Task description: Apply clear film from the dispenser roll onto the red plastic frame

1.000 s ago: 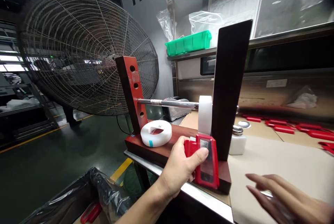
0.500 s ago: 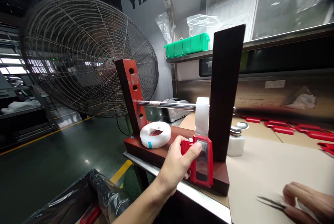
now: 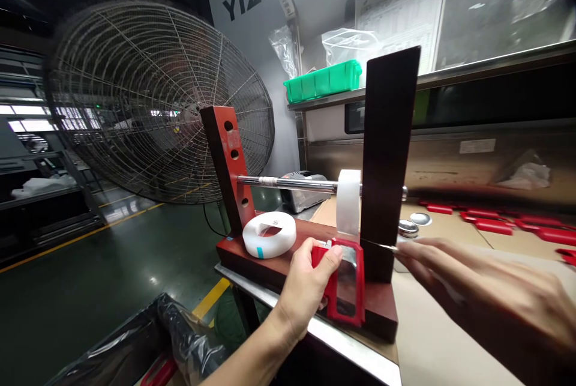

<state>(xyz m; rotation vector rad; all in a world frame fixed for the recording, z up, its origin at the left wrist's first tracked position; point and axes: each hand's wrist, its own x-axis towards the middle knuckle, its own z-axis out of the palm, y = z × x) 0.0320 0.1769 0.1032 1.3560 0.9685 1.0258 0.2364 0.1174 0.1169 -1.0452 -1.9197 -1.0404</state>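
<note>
Left hand: the left hand [image 3: 310, 281] is grasping the red frame [image 3: 345, 283], propping it upright on the wooden stand [image 3: 382, 308] at the desk's left edge.
Right hand: the right hand [image 3: 477, 299] is pinching tweezers [image 3: 380, 245], their tip reaching the frame's top.
Tape: one white roll [image 3: 348, 202] is hanging on the steel rod [image 3: 292, 182]; another roll [image 3: 269, 234] is lying flat on the stand.

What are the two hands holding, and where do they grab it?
The left hand grips the red plastic frame by its left edge, thumb on top. The right hand pinches thin metal tweezers near their rear end.
</note>
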